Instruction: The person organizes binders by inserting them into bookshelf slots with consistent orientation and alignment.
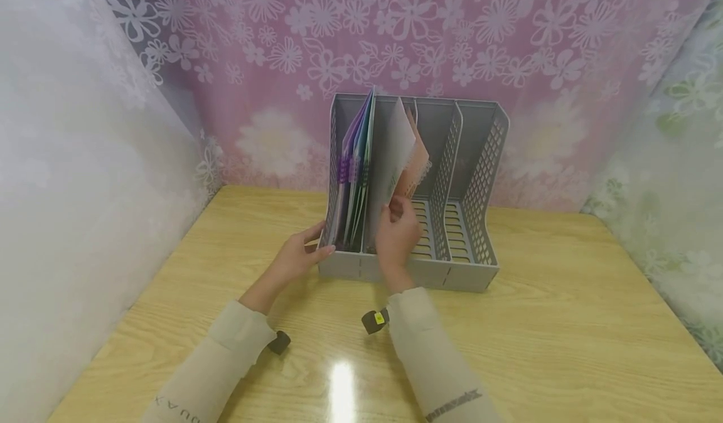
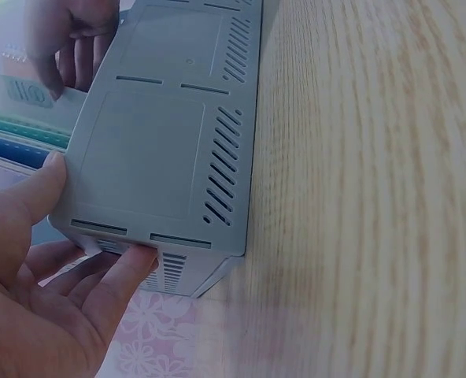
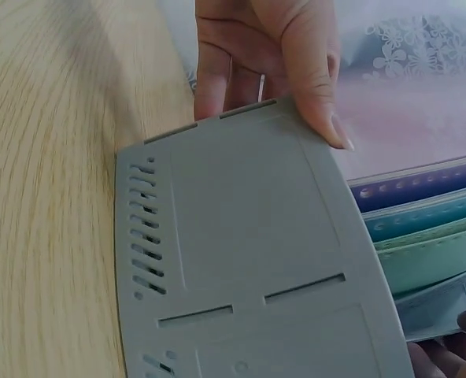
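Note:
A grey file organizer (image 1: 474,278) with upright dividers stands on the table. My left hand (image 1: 296,255) grips its front left corner, the thumb over the front rim and the fingers against the side wall, as the left wrist view shows. My right hand (image 1: 398,231) pinches the lower front edge of a pale-covered notebook (image 1: 395,150) in the second compartment from the left. Peach spiral-bound pages (image 1: 418,162) stand fanned out just right of that cover. Several notebooks with purple, blue and green edges (image 3: 422,228) stand upright in the leftmost compartment.
The wooden table (image 1: 565,322) extends around the organizer. Behind it hangs a pink floral curtain (image 1: 361,34), with pale cloth (image 1: 85,159) at the left. Two compartments at the right show slotted floors. A small black camera (image 1: 374,321) is worn at the right wrist.

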{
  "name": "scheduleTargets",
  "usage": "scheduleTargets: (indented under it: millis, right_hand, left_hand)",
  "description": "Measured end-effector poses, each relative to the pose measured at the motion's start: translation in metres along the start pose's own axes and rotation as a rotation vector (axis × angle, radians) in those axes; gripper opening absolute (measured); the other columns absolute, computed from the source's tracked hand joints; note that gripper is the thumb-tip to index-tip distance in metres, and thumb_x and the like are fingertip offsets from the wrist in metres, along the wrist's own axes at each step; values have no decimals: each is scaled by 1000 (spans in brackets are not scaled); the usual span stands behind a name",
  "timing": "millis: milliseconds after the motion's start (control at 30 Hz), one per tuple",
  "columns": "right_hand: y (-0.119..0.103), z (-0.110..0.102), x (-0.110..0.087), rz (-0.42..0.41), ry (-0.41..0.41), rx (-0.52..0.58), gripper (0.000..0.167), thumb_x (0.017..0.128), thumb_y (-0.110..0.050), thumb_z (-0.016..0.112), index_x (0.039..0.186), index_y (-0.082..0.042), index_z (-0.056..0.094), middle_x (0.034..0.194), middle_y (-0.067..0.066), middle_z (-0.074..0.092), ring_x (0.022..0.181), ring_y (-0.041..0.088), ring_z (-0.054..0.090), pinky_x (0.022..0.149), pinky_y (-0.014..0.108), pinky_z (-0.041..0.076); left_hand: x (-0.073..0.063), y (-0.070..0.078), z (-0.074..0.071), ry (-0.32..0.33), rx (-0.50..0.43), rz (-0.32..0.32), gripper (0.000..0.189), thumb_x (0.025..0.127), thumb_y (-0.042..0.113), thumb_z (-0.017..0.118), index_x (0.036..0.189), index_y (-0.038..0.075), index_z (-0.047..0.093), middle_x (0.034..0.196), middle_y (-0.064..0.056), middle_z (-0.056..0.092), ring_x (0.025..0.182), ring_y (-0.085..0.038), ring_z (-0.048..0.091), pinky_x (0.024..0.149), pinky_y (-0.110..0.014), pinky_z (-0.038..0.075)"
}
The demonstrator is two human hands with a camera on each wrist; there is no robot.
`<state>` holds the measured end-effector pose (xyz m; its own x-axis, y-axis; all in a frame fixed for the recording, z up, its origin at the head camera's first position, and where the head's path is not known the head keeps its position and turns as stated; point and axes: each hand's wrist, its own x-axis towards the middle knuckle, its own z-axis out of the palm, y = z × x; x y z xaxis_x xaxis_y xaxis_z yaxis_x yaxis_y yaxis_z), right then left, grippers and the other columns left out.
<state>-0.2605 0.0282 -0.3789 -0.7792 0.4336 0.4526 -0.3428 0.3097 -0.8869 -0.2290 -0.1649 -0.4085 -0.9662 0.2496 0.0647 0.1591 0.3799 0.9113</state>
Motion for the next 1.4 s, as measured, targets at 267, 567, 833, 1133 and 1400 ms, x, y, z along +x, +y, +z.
scheduleTargets:
  millis: [267, 567, 833, 1133, 1400]
  right_hand:
    - [3, -11, 1, -52, -78, -137, 15, 92, -10, 67, 103, -1, 67, 97, 15, 71, 83, 28, 70, 76, 42, 57]
    - [4, -23, 0, -57, -206, -241, 13, 89, -12, 72, 95, -1, 68, 90, 13, 73, 79, 27, 67, 71, 43, 55]
    - [5, -28, -2, -89, -279, -350, 14, 86, -11, 75, 88, 1, 68, 83, 15, 72, 70, 28, 67, 64, 42, 56]
    - [11, -28, 2, -147, -301, -369, 10, 88, -11, 72, 87, -2, 67, 78, 11, 71, 65, 23, 65, 57, 38, 54]
    - [13, -26, 7, -159, -317, -413, 11, 90, -13, 71, 87, -3, 66, 78, 10, 71, 62, 21, 65, 57, 38, 53]
  left_hand:
    - [-1, -3, 0, 4, 6, 23, 70, 96, 21, 63, 151, 0, 26, 154, -22, 29, 127, -43, 48, 98, -43, 48]
    - [0, -1, 0, 6, -11, -7, 69, 96, 20, 64, 152, 4, 27, 153, -21, 31, 127, -41, 49, 98, -41, 49]
    - [-1, 0, 0, 1, -12, -10, 70, 96, 20, 63, 153, 5, 26, 152, -22, 33, 127, -42, 49, 97, -40, 50]
    - [-2, 5, 0, -7, -21, 2, 69, 96, 17, 63, 152, 0, 25, 152, -26, 31, 126, -44, 48, 98, -44, 48]
    - [0, -2, 0, 3, -5, -16, 71, 95, 20, 65, 153, 5, 26, 152, -22, 33, 126, -42, 49, 98, -42, 49]
